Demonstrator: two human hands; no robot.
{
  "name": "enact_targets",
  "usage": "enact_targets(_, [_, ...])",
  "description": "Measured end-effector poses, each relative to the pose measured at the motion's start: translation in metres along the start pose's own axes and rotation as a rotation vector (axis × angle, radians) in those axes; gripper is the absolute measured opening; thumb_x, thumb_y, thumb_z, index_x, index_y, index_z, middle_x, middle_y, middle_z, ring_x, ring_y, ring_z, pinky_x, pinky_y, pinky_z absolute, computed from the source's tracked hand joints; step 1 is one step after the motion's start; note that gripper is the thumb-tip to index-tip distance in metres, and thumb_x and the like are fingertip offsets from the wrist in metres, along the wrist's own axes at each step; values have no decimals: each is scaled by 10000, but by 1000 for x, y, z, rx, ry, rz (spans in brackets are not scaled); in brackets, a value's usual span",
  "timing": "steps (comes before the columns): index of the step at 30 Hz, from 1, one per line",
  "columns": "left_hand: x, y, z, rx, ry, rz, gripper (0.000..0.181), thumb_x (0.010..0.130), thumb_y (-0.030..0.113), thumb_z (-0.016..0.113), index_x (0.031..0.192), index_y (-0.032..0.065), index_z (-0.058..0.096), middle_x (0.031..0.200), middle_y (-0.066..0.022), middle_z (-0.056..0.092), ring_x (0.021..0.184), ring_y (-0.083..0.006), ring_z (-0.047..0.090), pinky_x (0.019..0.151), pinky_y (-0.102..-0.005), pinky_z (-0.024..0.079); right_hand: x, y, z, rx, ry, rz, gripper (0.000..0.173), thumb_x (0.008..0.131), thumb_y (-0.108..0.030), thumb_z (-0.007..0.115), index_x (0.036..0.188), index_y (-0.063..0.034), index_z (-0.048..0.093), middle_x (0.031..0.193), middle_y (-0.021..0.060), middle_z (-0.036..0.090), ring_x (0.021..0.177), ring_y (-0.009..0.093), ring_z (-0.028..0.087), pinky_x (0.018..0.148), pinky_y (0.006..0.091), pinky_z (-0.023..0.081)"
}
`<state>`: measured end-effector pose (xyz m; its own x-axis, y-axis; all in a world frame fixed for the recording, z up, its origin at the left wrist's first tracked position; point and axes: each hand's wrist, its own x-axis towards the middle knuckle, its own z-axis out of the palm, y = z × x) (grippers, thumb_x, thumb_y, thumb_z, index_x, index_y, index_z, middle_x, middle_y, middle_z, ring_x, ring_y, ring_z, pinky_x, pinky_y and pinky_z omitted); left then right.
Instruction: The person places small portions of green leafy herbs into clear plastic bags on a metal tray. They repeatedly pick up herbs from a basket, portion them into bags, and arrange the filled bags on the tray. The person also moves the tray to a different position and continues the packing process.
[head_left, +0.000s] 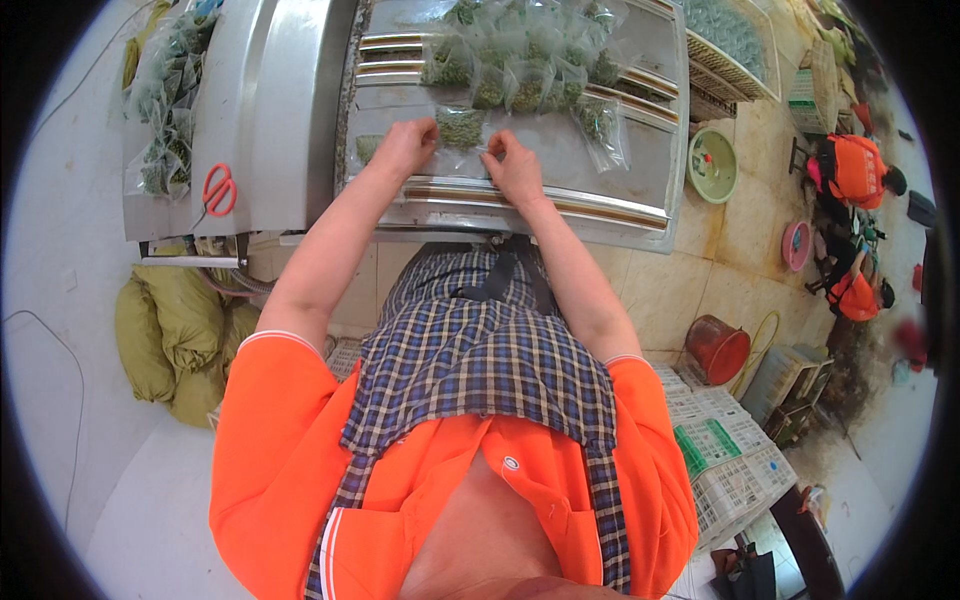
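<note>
A clear plastic bag of small green produce (460, 129) lies on the metal bed of a sealing machine, behind its front sealing bar (525, 204). My left hand (411, 145) is at the bag's left edge, fingertips pinched together on the clear film. At the bag's lower right corner, my right hand (514, 165) has thumb and forefinger close together; whether film is between them is hard to tell. A smaller green bag (367, 148) shows left of my left hand. To the right lies another filled bag (600, 127), and a heap of filled bags (525, 67) covers the back.
Red-handled scissors (219, 191) and a row of filled bags (161, 142) lie on the metal surface at left. A green basin (712, 165), a red bucket (718, 350) and plastic crates (727, 465) stand on the floor at right. Two people in orange (855, 171) are farther right.
</note>
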<state>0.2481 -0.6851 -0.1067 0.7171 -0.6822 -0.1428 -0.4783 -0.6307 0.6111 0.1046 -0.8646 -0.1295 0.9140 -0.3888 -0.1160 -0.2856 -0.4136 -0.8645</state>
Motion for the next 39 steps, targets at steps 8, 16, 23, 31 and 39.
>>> enact_targets(8, [-28, 9, -24, 210, -221, -88, 199, 731, 126, 661, 929, 116, 680, 791, -102, 695, 770, -302, 673, 682, -412, 524, 2, -5, -15, -45, -346, -6, 197, 749, -183, 751, 884, -81, 649, 774, 82, 703, 712, 227, 685, 652, 341, 528])
enact_targets(16, [-12, 45, -33, -13, -327, -107, 207, 844, 237, 657, 992, 116, 735, 812, -82, 708, 774, -202, 681, 702, -350, 533, 52, 0, -88, 481, 613, 121, 200, 850, -153, 647, 999, -23, 675, 704, 45, 653, 639, 165, 612, 623, 306, 496])
enact_targets(23, [44, 107, 55, -964, -145, -289, 336, 965, 223, 559, 1235, 27, 598, 977, -91, 675, 782, -160, 667, 676, -284, 553, 77, 11, -129, 241, 146, 107, 182, 827, -102, 654, 998, -59, 696, 920, 79, 661, 767, 141, 617, 673, 290, 490])
enact_targets(31, [33, 106, 63, -1449, -181, -686, 327, 893, 185, 682, 1172, 71, 554, 945, -52, 658, 809, -149, 634, 659, -276, 529, -5, -3, -140, 342, 107, 37, 116, 809, -104, 697, 897, -28, 706, 780, -16, 654, 750, 58, 558, 687, 222, 445])
enact_targets(39, [26, 75, 42, -1142, -335, -621, 490, 799, 93, 753, 1240, 69, 540, 896, 5, 678, 681, -63, 584, 508, -186, 390, -17, 31, -120, 433, -96, 149, 147, 768, -129, 733, 872, -35, 690, 767, 19, 674, 715, 84, 602, 673, 250, 486])
